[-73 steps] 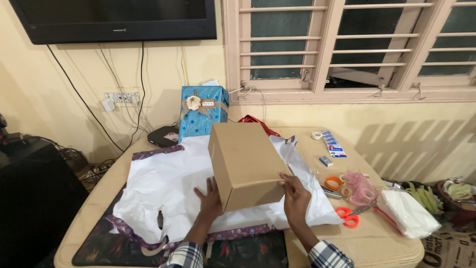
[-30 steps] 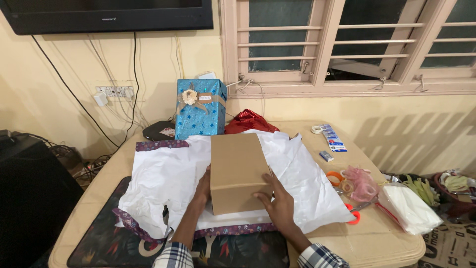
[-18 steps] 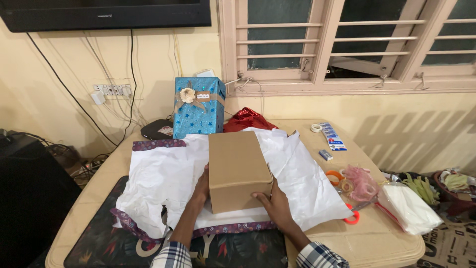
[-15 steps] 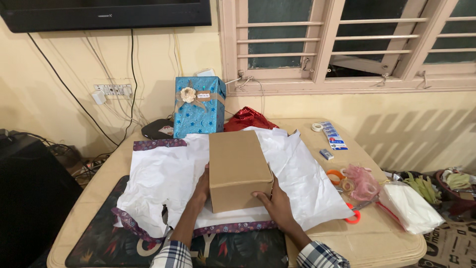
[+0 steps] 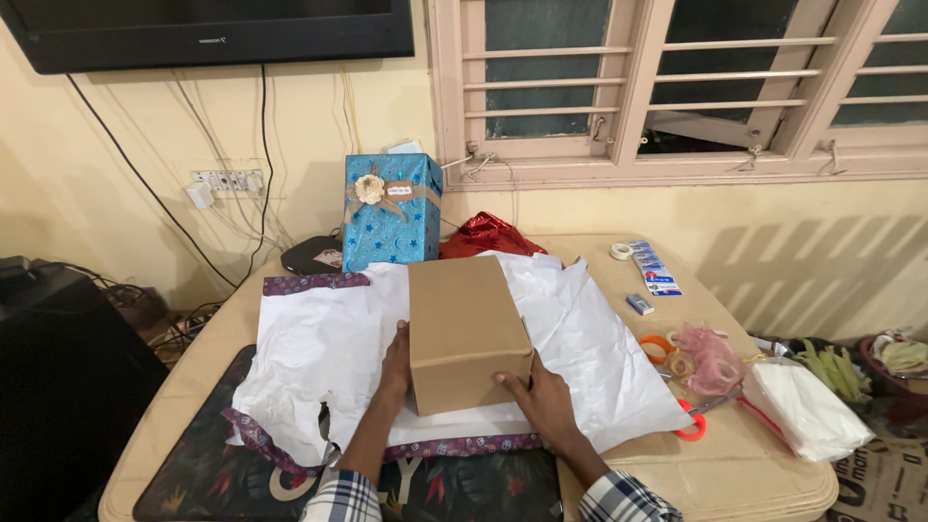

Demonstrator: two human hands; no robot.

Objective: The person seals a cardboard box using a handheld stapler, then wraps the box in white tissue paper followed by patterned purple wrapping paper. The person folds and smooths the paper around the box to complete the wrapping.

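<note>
Both hands are on the plain cardboard box (image 5: 466,329), which sits upright mid-sheet on the wrapping paper (image 5: 319,358), white side up. The left hand (image 5: 394,365) lies flat and open against the box's left wall, and the right hand (image 5: 536,394) spreads open at its near right corner, seemingly squaring it to the paper's edge. To the right lie orange-handled scissors (image 5: 677,411) and a tape roll (image 5: 620,251) within reach. Farther back, a blue gift box (image 5: 391,213) stands by the wall.

Cream wall (image 5: 116,145); barred window (image 5: 677,87) (dark outside); wall-mounted television (image 5: 213,29); beige table (image 5: 735,474)
</note>
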